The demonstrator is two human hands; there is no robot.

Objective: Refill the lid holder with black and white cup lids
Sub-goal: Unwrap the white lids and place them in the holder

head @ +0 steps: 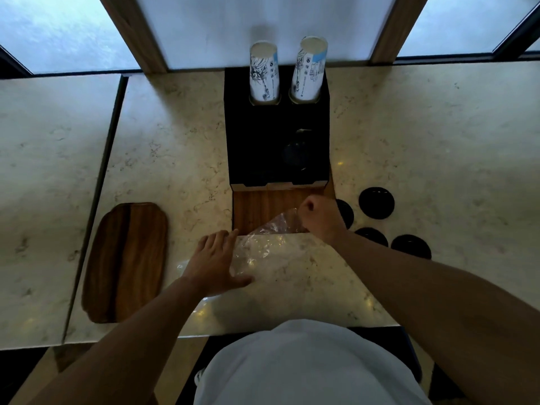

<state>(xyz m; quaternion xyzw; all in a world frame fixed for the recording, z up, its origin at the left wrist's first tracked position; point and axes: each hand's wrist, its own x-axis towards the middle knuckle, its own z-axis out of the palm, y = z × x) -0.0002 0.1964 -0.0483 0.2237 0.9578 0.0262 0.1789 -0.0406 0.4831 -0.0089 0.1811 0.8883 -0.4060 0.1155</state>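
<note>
Clear plastic bag (263, 252) lies pinned under the flat left hand (217, 260), its end pinched by the right hand (318, 214).

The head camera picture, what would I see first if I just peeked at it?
Probably the two tall stacks of white printed paper cups sticking up from the black box-shaped holder at the back of the pale marble counter. Next come the two bare hands in front: the left hand lies flat on a crinkly clear plastic bag, while the right hand pinches its far end. Four round black plastic lids lie on the counter at the right.
</note>
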